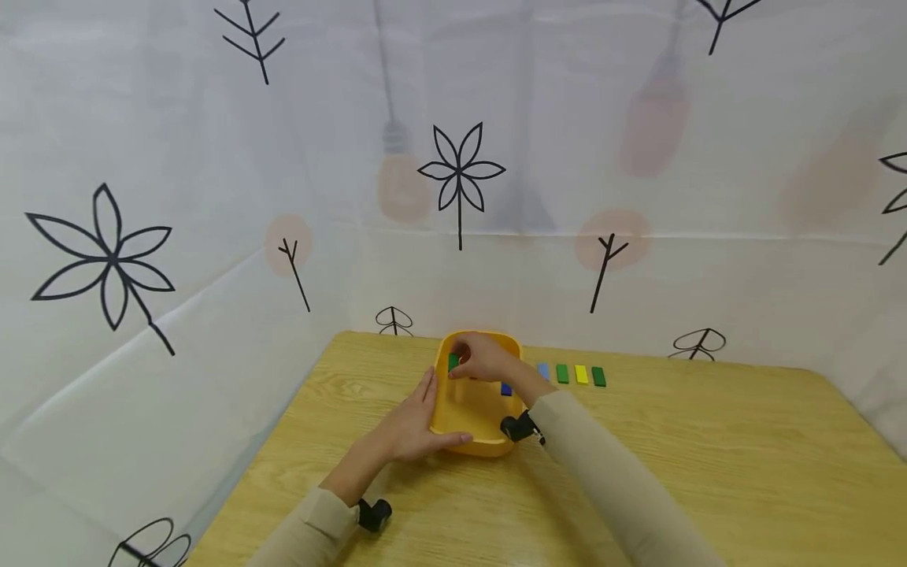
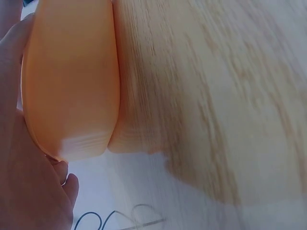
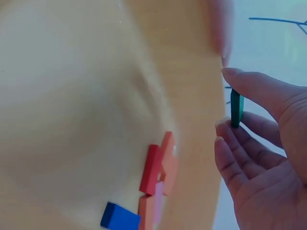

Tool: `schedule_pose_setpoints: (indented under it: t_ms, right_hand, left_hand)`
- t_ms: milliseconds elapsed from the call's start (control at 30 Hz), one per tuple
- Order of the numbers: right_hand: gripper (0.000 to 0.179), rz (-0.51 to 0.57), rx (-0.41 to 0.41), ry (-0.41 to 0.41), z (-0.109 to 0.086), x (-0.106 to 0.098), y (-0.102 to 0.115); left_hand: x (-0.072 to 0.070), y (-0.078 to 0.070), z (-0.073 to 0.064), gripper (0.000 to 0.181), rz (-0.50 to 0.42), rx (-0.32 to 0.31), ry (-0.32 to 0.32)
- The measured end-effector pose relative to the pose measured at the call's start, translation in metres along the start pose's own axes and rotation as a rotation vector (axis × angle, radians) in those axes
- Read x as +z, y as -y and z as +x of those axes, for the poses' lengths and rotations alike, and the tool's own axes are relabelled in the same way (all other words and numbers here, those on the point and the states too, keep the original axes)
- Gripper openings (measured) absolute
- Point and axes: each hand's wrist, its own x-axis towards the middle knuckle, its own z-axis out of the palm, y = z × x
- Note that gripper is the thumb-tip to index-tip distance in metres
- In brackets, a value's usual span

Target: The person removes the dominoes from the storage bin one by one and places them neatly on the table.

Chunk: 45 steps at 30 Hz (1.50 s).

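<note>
A yellow plastic bin (image 1: 473,409) rests on the wooden table. My left hand (image 1: 407,425) lies against its near left corner, fingers straight along the left wall and thumb stretched across the near rim. Over the far left part of the bin, my right hand (image 1: 489,358) pinches a small green block (image 3: 237,108) between thumb and forefinger. Inside the bin lie a blue block (image 3: 120,218), a red block (image 3: 150,169) and several orange and pink ones along one wall. The right forearm crosses over the right rim and covers part of it.
To the right of the bin stands a row of small blocks: light blue (image 1: 543,371), green (image 1: 562,373), yellow (image 1: 581,374) and dark green (image 1: 598,376). A white patterned curtain (image 1: 538,276) hangs behind the wooden table (image 1: 708,441) and along its left side.
</note>
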Motion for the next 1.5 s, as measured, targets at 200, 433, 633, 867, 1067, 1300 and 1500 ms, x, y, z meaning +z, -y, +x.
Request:
schedule_pose_setpoints:
  t_ms: [200,433,633,867,1067,1300,1500]
  right_hand:
    - [0.038,-0.030,-0.055,-0.043,-0.023,-0.010,0.000]
    - [0.040,0.014,-0.055,-0.046,-0.047,-0.015,-0.004]
    - [0.038,0.061,-0.006,-0.047,-0.067,-0.018,-0.010]
    - [0.040,0.112,-0.005,-0.099,-0.089,-0.021,-0.023]
    - [0.043,0.099,-0.040,-0.135,-0.109,-0.033,-0.030]
    - [0.041,0.055,-0.040,-0.159,-0.130,-0.050,-0.045]
    - [0.043,-0.007,-0.021,-0.186,-0.150,-0.065,-0.061]
  left_hand:
    - [0.001,0.000,0.000,0.123,-0.007,-0.002,-0.011]
    - [0.001,0.000,-0.002,0.125,0.006,-0.012,-0.008]
    - [0.000,0.000,0.000,0.126,0.006,-0.016,-0.005]
    - [0.003,0.002,0.000,0.128,0.000,-0.029,-0.003]
    - [0.002,0.001,0.000,0.130,-0.004,-0.032,-0.006]
    - [0.000,-0.001,-0.001,0.132,0.002,-0.034,-0.004]
    - [0.000,-0.001,-0.001,0.131,0.002,-0.036,-0.002]
